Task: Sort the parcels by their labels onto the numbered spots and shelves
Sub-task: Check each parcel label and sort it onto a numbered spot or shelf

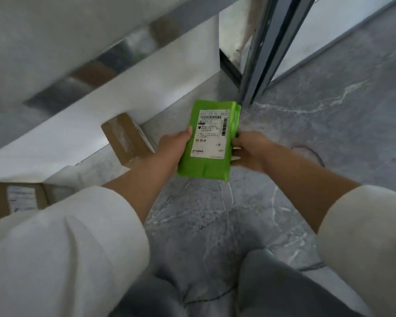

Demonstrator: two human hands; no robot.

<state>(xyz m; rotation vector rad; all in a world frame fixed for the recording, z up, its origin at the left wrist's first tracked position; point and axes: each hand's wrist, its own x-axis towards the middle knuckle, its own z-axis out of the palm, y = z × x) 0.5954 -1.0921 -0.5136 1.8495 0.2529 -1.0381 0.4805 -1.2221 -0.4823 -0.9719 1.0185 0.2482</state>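
Both hands hold a green parcel [209, 143] between them: left hand [173, 148] fingers curl round its left edge, right hand [249, 151] fingers clamp its right edge.

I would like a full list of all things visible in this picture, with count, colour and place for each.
green parcel: one, green with white label, centre, held above the floor
cardboard boxes: two, brown, low at left beside the shelving
shelving: one, white, upper left; blurred brown shapes on it
metal post: one, grey, top right of centre
floor: grey, marbled
left hand: grips parcel's left edge
right hand: grips parcel's right edge
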